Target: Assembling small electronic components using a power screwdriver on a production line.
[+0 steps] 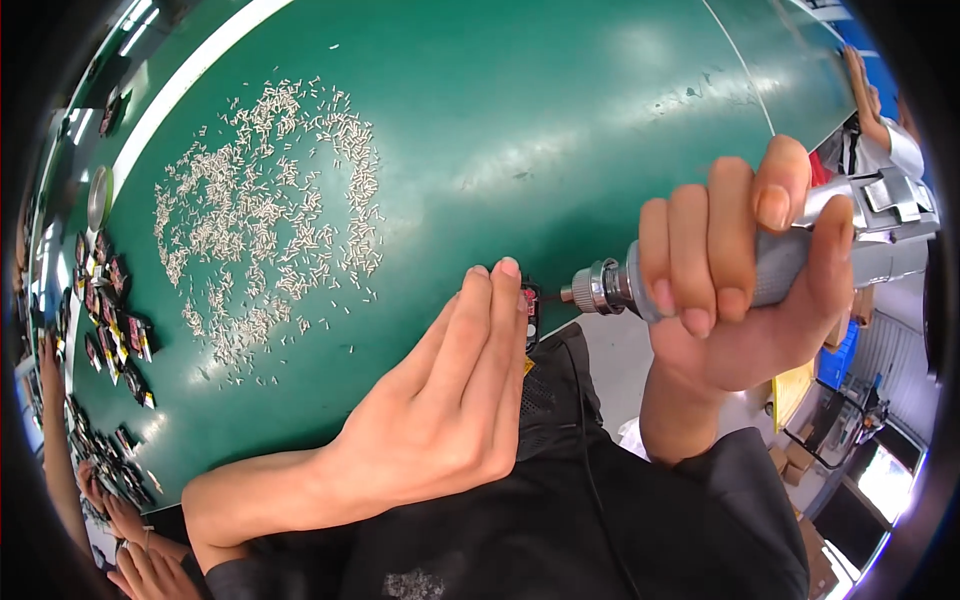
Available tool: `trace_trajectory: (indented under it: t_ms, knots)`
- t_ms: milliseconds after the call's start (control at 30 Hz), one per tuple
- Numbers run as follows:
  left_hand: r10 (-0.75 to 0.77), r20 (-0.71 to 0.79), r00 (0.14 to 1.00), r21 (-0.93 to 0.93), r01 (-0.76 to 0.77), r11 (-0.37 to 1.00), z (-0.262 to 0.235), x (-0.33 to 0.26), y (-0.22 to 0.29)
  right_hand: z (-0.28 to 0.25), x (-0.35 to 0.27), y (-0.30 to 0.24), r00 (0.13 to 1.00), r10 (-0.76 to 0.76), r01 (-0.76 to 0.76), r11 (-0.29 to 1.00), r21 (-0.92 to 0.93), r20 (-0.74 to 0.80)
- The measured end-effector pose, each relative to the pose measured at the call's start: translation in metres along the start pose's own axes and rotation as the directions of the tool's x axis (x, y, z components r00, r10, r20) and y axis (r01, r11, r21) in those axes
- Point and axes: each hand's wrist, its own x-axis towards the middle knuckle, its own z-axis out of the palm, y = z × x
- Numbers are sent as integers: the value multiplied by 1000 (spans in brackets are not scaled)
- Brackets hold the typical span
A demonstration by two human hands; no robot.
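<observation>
My left hand (440,400) lies at the table's near edge, its fingers straight and pressed together against a small black part with red on it (531,312). Most of that part is hidden behind the fingers. In my right hand (735,270) is a grey electric screwdriver (640,285) with a metal nose, held level in wrapped fingers. Its thin bit points left, at the black part; whether the tip touches cannot be made out. Many small silver screws (240,210) lie loosely scattered on the green table, beyond and to the left of my left hand.
Several black parts with red and yellow marks (112,320) are heaped at the table's left side. A round dish (100,198) stands by the white strip there. Another person's hands (125,520) are at lower left; another person's arm (868,100) rests at the far right edge.
</observation>
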Motion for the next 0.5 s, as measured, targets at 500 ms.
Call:
trace_trajectory:
  t_ms: [500]
  knots:
    - [-12, -101, 995, -19, 10, 1000, 8, -3, -1, 15, 15, 14, 992, 34, -41, 998, 56, 125]
